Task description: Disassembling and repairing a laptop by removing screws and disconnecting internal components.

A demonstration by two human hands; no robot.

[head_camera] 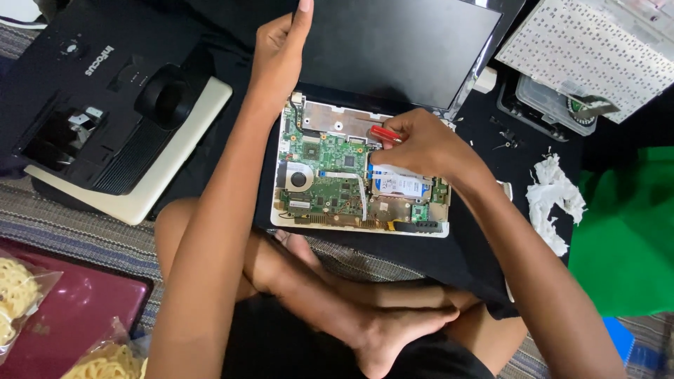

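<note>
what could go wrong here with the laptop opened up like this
The right hand works a red-handled screwdriver right above the bare green circuit board; a slip could scratch it. The left hand alone props the screen lid, which could drop onto the fingers. Small loose screws lie on the black cloth and may get lost.

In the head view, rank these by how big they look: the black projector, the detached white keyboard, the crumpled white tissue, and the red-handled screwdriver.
1. black projector
2. white keyboard, cut off by the frame edge, so its full size is unsure
3. crumpled white tissue
4. red-handled screwdriver, mostly hidden in the right hand
</note>
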